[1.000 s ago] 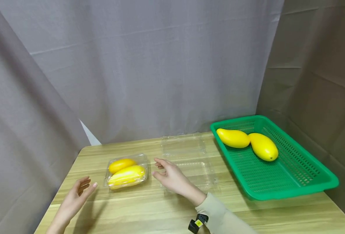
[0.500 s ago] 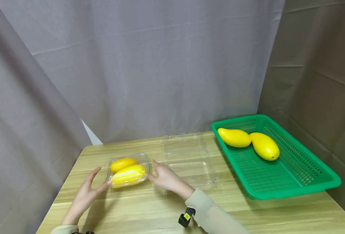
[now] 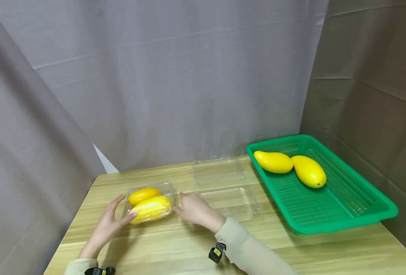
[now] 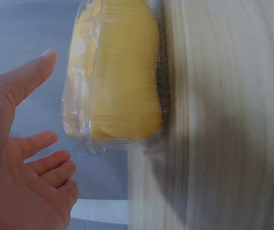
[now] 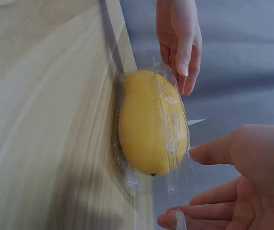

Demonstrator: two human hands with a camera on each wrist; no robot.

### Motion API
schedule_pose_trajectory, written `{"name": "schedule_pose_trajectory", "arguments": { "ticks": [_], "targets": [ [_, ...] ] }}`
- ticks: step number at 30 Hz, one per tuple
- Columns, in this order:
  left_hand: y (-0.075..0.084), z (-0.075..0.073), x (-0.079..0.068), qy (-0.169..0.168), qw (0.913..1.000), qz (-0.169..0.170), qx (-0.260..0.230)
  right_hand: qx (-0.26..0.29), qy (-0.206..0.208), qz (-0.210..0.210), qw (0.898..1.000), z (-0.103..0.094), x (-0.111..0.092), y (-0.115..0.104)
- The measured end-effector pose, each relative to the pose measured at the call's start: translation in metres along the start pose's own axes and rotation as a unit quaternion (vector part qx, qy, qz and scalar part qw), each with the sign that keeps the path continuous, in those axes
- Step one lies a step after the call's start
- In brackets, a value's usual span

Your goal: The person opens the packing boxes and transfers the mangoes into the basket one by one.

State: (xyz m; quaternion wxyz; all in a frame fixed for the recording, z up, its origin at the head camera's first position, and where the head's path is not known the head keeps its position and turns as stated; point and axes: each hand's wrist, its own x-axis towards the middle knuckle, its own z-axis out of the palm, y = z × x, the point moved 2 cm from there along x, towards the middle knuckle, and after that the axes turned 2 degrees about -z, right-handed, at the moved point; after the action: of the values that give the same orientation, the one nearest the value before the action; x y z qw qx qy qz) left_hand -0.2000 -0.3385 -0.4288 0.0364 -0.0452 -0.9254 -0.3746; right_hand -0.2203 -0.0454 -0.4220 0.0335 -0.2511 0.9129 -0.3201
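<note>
A clear plastic clamshell box point(image 3: 170, 190) with its lid down holds yellow mangoes point(image 3: 151, 208) on the wooden table. My left hand point(image 3: 108, 225) is at the box's left end, thumb over the near left corner, fingers spread. In the left wrist view, that left hand point(image 4: 26, 158) has relaxed, parted fingers beside the clamshell box point(image 4: 84, 115). My right hand point(image 3: 197, 211) is at the box's right end. The right wrist view shows the right hand point(image 5: 242, 187) with its thumb tip at the lid edge and the fingers extended; whether it presses is unclear.
Right of my right hand lies a second clear clamshell box point(image 3: 220, 170), its lid folded back. A green plastic basket point(image 3: 285, 214) with two mangoes point(image 3: 307, 171) stands at the table's right. Grey cloth point(image 3: 189, 76) hangs behind the wooden table point(image 3: 161, 252).
My left hand has moved right and up to the left end of the filled box. The right hand has shifted slightly left and closer to its right end. The box has hardly moved.
</note>
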Motion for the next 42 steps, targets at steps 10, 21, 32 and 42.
{"name": "schedule_pose_trajectory", "arguments": {
  "ticks": [10, 21, 32, 42],
  "targets": [
    [-0.005, 0.014, -0.004, -0.026, 0.9994, -0.024, -0.003, 0.019, -0.029, -0.016, 0.999, 0.014, 0.008, 0.004],
    [-0.004, 0.01, -0.007, -0.008, 0.9997, -0.017, -0.014, 0.016, -0.012, -0.055, 0.998, 0.012, 0.006, -0.003],
    [-0.006, 0.01, -0.014, 0.006, 0.9997, -0.01, -0.019, 0.015, 0.02, -0.059, 0.998, 0.016, 0.0, -0.006],
    [-0.006, 0.02, -0.018, 0.005, 0.9998, -0.009, -0.02, 0.066, 0.024, -0.029, 0.997, 0.029, -0.01, -0.004]
  ]
}}
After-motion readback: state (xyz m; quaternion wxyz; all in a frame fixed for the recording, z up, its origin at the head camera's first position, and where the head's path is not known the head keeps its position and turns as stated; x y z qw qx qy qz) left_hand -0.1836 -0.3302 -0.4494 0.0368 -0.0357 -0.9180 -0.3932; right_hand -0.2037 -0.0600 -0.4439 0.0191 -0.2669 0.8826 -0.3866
